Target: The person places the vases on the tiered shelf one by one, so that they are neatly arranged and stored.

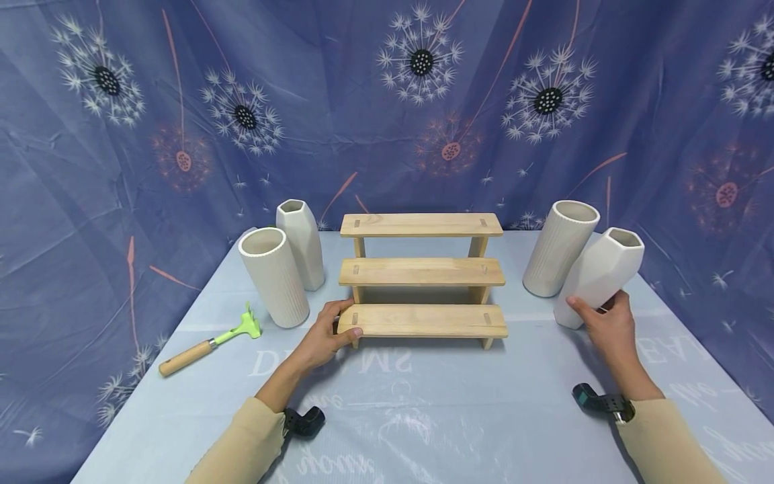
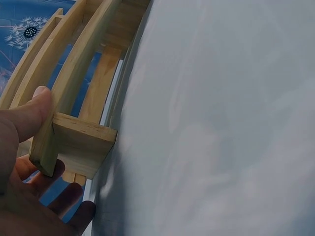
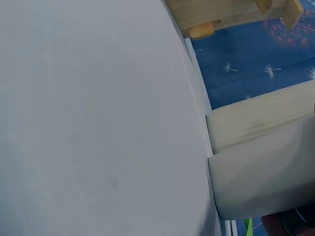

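The left hand [image 1: 323, 339] grips the near left end of the wooden three-step stand [image 1: 423, 271], its thumb [image 2: 39, 105] laid over the lowest shelf [image 1: 423, 320] of the stand. The right hand [image 1: 611, 329] holds a white faceted vase [image 1: 605, 269] low on its body, well to the right of the stand. Between that vase and the stand is a white ribbed vase [image 1: 559, 249], set slightly farther back. On the stand's left are a second ribbed vase [image 1: 275, 279] and, behind it and closer to the stand, a second faceted vase [image 1: 302, 245]. Farther left of the stand, a small green rake with a wooden handle [image 1: 213, 343] lies on the pale blue table covering [image 1: 459, 403]. Behind the stand hangs dark blue cloth [image 1: 338, 81] printed with dandelions
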`<state>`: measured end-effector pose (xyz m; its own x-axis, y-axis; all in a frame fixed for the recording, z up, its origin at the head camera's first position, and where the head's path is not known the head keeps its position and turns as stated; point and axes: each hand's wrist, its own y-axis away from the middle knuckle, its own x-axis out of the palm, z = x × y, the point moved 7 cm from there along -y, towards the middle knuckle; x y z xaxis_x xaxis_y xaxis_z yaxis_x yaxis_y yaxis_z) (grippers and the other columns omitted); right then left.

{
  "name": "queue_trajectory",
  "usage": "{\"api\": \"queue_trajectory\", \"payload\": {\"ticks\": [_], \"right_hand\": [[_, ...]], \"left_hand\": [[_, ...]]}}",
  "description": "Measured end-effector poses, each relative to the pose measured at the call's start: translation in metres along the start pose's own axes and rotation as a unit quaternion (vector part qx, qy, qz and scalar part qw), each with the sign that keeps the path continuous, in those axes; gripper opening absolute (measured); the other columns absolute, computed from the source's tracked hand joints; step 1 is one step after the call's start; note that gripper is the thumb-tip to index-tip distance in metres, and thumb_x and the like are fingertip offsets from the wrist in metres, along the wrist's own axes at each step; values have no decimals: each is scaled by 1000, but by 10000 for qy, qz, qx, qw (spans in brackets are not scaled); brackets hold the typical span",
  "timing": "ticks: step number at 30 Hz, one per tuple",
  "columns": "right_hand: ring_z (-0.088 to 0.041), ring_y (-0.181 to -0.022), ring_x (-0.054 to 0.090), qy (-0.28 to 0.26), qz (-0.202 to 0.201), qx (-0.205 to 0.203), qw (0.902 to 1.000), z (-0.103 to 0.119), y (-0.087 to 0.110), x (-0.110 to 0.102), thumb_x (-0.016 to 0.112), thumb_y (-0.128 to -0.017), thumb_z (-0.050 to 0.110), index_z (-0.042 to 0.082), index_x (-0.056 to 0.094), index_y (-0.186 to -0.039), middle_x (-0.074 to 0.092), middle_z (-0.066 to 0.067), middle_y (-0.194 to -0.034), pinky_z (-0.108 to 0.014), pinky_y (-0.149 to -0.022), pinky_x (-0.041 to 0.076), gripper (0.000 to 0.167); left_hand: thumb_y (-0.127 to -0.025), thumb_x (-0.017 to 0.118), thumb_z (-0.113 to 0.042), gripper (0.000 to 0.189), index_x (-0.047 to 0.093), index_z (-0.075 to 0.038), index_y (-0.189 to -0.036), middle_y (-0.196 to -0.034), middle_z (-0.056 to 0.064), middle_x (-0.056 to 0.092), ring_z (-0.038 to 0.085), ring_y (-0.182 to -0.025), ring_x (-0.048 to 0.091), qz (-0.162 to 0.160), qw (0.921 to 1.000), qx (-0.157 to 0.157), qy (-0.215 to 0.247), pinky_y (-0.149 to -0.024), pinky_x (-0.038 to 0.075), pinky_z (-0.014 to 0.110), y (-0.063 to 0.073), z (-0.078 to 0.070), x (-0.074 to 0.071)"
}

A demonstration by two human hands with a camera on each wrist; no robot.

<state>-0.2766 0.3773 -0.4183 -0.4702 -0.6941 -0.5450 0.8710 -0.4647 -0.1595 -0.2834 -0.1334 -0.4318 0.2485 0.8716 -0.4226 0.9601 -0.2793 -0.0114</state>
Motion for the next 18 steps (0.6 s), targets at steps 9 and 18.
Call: {"api": "queue_trajectory", "payload": {"ticks": [9,18], "right_hand": [[-16,-103,47,103,-31,-172,9998,-3,0,-3,67,-85,41,3,24,-144,44,-20,-136,-15,-72,36,82],[-27,-108,48,190,-124,-68,9997,-5,1,-5,67,-85,43,3,27,-143,47,-21,-135,-25,-77,40,81]], "left_hand": [[-87,68,-23,68,34,-9,-144,-140,14,33,28,-117,45,-27,10000,58,-41,-94,40,31,-1,3,-1],[-88,67,-17,68,32,-5,-144,-141,17,31,30,-118,44,-26,10000,8,-12,-97,38,38,1,-2,1]]}}
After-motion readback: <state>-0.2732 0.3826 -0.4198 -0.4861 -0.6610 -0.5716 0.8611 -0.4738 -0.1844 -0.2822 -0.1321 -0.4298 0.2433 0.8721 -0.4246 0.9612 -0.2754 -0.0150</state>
